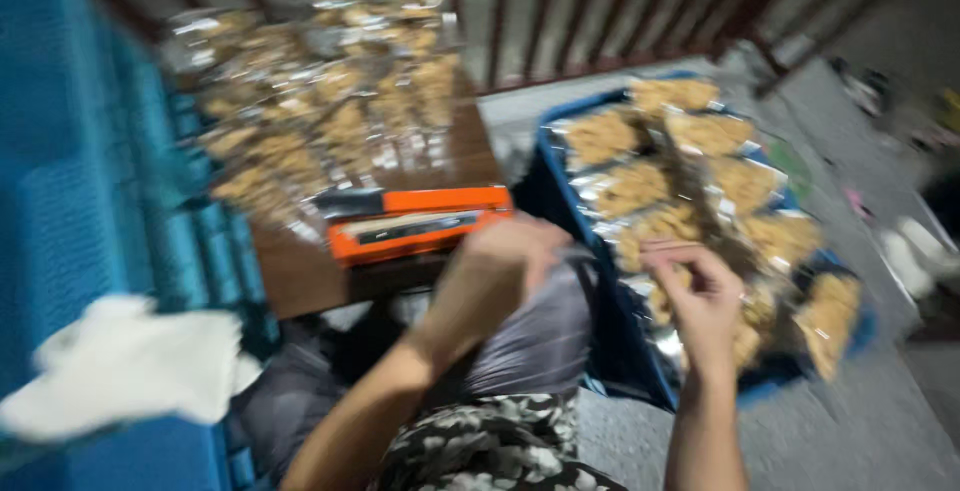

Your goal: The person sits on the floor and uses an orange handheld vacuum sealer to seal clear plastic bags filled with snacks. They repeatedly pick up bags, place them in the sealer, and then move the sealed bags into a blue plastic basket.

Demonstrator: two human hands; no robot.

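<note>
Hands met over a lap in this motion-blurred view: the left hand (pixel 497 269) was curled, its grasp impossible to make out, beside an orange sealing device (pixel 420 219) on a brown table (pixel 300 276). The right hand (pixel 700 296), fingers bent, touched clear snack packets (pixel 680 191) heaped in a blue crate (pixel 640 361). More packets (pixel 320 91) covered the table; a white cloth (pixel 130 361) lay on another blue crate (pixel 70 151).
</note>
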